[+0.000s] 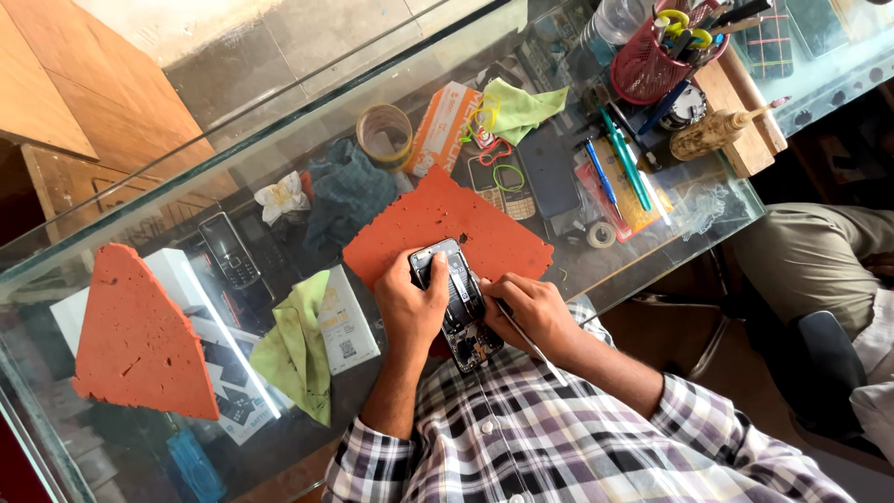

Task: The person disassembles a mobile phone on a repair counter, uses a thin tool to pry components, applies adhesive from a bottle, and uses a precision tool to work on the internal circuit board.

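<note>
2 hands are seen at the lower middle of the frame, both on an opened phone [461, 307] that is held over the near edge of an orange foam mat [438, 224] on the glass table [279, 121]. The left hand [410, 307] is wrapped around the phone's upper end, its fingers clenched on the casing. The right hand [531, 312] is closed on a thin metal tool [533, 346], whose tip is hidden near the phone's exposed circuit board; whether the tip touches the board cannot be told.

A slip of the tool could be judged likely to scratch the bare board, since the phone is held in the hand rather than laid flat. The phone could also be dropped past the table's edge, as part of it hangs beyond the mat toward the lap.

Around the mat, much clutter is spread. A yellow-green cloth [296, 345] lies at lower left beside a second orange foam piece [140, 335]. A roll of tape [385, 133] and a dark keypad phone [228, 250] lie further up. A red mesh pen holder [647, 61] stands at upper right, with pens [626, 168] below it. Nothing lies between the hands and the mat.
</note>
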